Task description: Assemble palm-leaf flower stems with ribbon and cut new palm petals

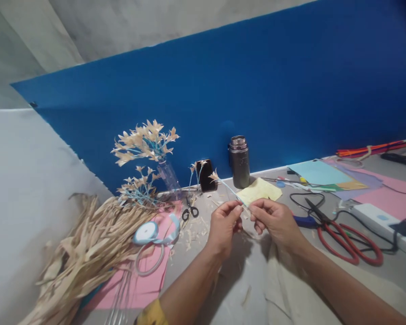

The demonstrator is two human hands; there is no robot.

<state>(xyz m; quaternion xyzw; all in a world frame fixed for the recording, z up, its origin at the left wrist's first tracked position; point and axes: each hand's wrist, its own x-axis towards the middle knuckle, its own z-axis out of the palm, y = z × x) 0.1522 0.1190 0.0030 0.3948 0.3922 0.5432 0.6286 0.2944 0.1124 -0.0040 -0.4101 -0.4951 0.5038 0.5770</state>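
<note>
Left of the fingers lay a pile of dried husks (88, 253) and a ribbon spool (146, 232) on pink paper (149, 280). The left hand (223, 225) and right hand (277, 221) met fingertip to fingertip, both pinched shut on a thin blue-wrapped flower stem (228, 187) slanting up and leftward. Red-handled scissors (345, 239) lay to the right of the fingers.

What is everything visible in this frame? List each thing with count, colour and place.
flower stem: 1, pale blue with beige bloom, pinched by both hands
dried husks: 1 pile, tan, table left
ribbon spool: 1, light blue, on pink paper
small scissors: 1, black, behind the spool
vase of flowers: 1, clear, by the blue board
flask: 1, dark metal, centre back
phone: 1, black, leaning left of flask
red shears: 1, table right
power strip: 1, white, far right
left hand: 1, centre
right hand: 1, centre
</note>
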